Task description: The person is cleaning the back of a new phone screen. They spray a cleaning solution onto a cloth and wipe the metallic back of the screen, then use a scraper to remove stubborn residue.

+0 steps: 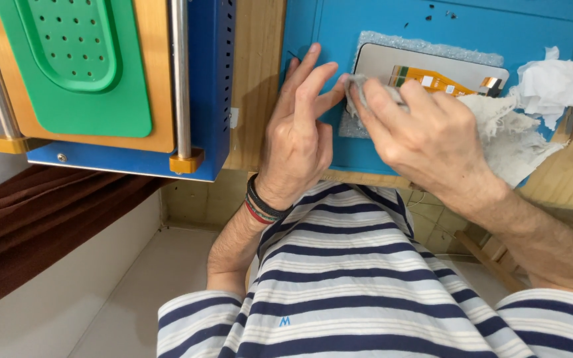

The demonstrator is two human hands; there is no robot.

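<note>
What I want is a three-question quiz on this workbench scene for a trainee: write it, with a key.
1. True or false: the right hand pinches a cloth at the edge of the screen panel.
2. Multiple choice: the bracelets sit at the wrist of A) the left hand, B) the right hand, C) neither.
3. Fill in: the ribbon cable lying on the screen panel is ___ in colour.

Key: 1 true; 2 A; 3 orange.
</note>
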